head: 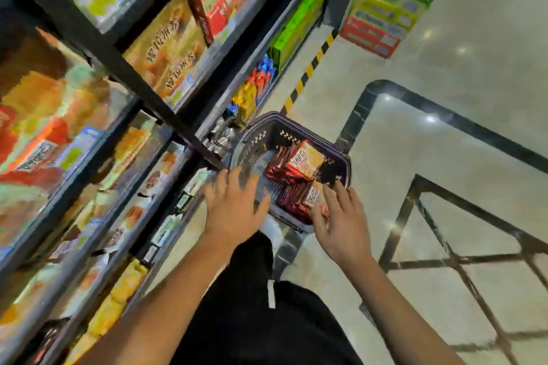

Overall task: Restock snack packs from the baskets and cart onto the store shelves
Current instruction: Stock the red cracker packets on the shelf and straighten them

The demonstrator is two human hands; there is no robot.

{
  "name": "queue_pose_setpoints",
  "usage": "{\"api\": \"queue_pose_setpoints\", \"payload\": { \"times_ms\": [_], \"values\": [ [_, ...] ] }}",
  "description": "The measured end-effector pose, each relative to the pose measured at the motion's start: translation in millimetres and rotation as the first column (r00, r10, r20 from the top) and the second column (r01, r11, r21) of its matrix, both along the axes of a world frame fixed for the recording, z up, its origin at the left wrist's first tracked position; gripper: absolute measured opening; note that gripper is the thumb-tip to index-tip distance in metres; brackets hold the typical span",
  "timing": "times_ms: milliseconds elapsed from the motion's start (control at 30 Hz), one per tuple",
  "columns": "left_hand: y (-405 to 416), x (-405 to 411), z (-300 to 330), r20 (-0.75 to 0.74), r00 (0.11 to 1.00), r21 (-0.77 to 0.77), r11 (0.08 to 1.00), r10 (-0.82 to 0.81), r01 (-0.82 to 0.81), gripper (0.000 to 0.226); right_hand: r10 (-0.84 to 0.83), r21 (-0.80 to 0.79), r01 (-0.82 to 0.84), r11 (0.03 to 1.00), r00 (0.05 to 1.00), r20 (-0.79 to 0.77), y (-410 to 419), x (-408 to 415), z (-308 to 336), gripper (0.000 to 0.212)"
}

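Snack packs (299, 166) stacked upright along basket (341, 157) right side: light, crinkly foil, likely slippery (contents crushable); take by stack sides. Left hand (234, 204) fingers spread over near-left rim, holding nothing. Right hand (341, 216) fingers on near stack; grip unclear. Shelves (124, 74) blurred; basket floor partly hidden.

One head-worn wide-angle view looks steeply down from close above, tilted, with the basket (308, 139) near centre, shelves (124, 74) running from seven toward one o'clock, floor (444, 74) at three o'clock.
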State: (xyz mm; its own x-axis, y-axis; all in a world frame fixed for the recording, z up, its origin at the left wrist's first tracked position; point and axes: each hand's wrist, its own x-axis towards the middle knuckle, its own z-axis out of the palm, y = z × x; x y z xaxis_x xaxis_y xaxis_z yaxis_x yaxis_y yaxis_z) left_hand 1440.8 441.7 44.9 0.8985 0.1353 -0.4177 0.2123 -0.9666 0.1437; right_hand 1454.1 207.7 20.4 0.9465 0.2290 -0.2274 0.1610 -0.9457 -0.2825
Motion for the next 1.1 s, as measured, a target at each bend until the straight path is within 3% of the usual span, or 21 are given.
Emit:
{"api": "queue_pose_setpoints", "payload": {
  "times_ms": [233, 333, 467, 633, 700, 767, 800, 867, 933, 1100],
  "values": [
    [-38, 65, -91, -0.133, 0.978, -0.066, 0.986, -0.158, 0.150, 0.069, -0.106, -0.050, 0.099, 0.994, 0.981, -0.161, -27, 39, -82, 0.066],
    [-60, 88, -136, -0.272, 0.949, -0.063, 0.987, -0.162, 0.150, 0.065, -0.124, -0.089, 0.105, 0.990, 0.964, -0.235, -50, 56, -128, 0.071],
    [-82, 113, -200, -0.366, 0.928, -0.074, 0.997, -0.062, 0.037, 0.078, -0.126, -0.107, 0.093, 0.990, 0.919, -0.374, -78, 77, -187, 0.073],
    [-100, 139, -276, -0.429, 0.888, -0.124, 0.963, 0.166, -0.240, 0.094, 0.019, 0.015, -0.013, 1.000, 0.870, -0.493, -91, 103, -261, 0.083],
    [-106, 149, -318, -0.437, 0.824, -0.209, 0.851, 0.360, -0.483, 0.104, 0.026, 0.070, 0.016, 0.997, 0.826, -0.562, -88, 114, -289, 0.098],
    [-111, 157, -355, -0.417, 0.732, -0.332, 0.659, 0.539, -0.675, 0.114, -0.019, 0.087, 0.094, 0.992, 0.780, -0.626, -85, 123, -315, 0.117],
    [-115, 161, -368, -0.412, 0.682, -0.385, 0.563, 0.604, -0.732, 0.108, -0.037, 0.084, 0.121, 0.989, 0.754, -0.655, -84, 126, -326, 0.126],
    [-127, 170, -378, -0.435, 0.594, -0.445, 0.412, 0.676, -0.795, 0.073, -0.040, 0.060, 0.116, 0.991, 0.710, -0.703, -83, 127, -343, 0.135],
    [-135, 178, -388, -0.436, 0.520, -0.466, 0.311, 0.735, -0.829, 0.057, -0.037, 0.035, 0.087, 0.996, 0.709, -0.705, -85, 123, -354, 0.137],
    [-143, 192, -412, -0.556, 0.296, -0.445, 0.023, 0.777, -0.895, 0.076, -0.039, -0.007, 0.047, 0.999, 0.734, -0.678, -94, 124, -362, 0.140]
  ]
}}
